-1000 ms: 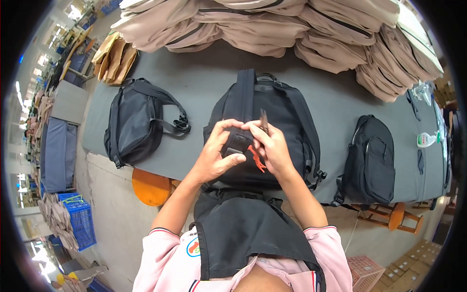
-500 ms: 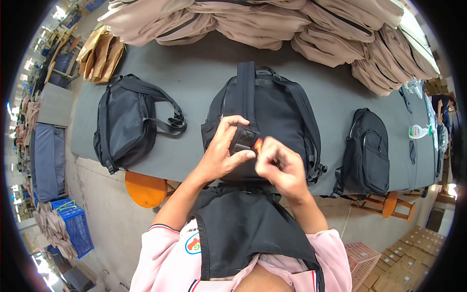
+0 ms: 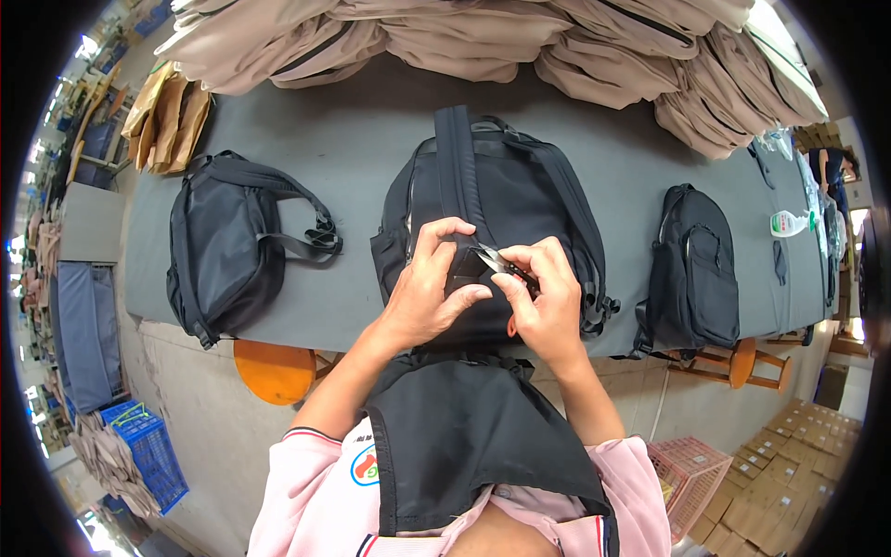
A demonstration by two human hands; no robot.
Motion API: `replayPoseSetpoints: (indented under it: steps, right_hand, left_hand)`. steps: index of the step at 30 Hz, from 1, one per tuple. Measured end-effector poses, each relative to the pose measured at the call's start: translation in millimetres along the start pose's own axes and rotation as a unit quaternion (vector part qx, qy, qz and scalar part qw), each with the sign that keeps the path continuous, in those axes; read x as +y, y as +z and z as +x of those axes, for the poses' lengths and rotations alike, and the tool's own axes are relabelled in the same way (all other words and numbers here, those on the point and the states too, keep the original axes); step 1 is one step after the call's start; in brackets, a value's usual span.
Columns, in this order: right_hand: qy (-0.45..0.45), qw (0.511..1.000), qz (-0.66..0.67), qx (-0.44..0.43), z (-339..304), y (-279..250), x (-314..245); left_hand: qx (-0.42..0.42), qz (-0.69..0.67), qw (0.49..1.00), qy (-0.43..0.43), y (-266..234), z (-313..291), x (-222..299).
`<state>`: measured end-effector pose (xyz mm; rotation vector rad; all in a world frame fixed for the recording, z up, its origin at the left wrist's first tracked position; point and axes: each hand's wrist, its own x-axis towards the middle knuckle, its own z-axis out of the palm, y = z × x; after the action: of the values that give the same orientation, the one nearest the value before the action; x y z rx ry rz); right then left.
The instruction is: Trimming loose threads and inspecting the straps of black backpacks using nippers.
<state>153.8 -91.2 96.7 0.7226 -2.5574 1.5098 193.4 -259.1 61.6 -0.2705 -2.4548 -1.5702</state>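
A large black backpack (image 3: 520, 186) lies on the grey table in front of me, one padded shoulder strap (image 3: 455, 158) stretched upward over it. My left hand (image 3: 422, 288) is closed round the lower end of that strap, thumb below and fingers above. In my right hand (image 3: 549, 302) is a pair of small snips (image 3: 497, 263), silver blades pointing left at the strap end. The blade tips meet the black fabric between my hands; whether they touch a thread is too small to tell. Something orange shows under my right palm.
Smaller black backpacks lie to the left (image 3: 227, 251) and right (image 3: 696, 269). Pale pink bags (image 3: 455, 42) are heaped along the far edge. Brown paper bags (image 3: 167, 121) stand far left, a spray bottle (image 3: 789, 223) far right. Wooden stools (image 3: 274, 371) sit under the near edge.
My right hand has turned, and the snips' blades now show at the strap end, where orange was seen before. The left hand keeps its hold. The whole view has shifted slightly.
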Motion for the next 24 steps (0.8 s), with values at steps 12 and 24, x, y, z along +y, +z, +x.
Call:
replayPoseSetpoints:
  steps: [12, 24]
  right_hand:
    - [-0.056, 0.994, -0.077, 0.057, -7, 2, -3]
    - [-0.037, 0.995, -0.088, 0.017, -4, -5, -10]
  left_hand:
    - [-0.001, -0.098, 0.994, -0.046, -1, -5, 4]
    - [0.023, -0.049, 0.998, -0.013, 4, -4, 5]
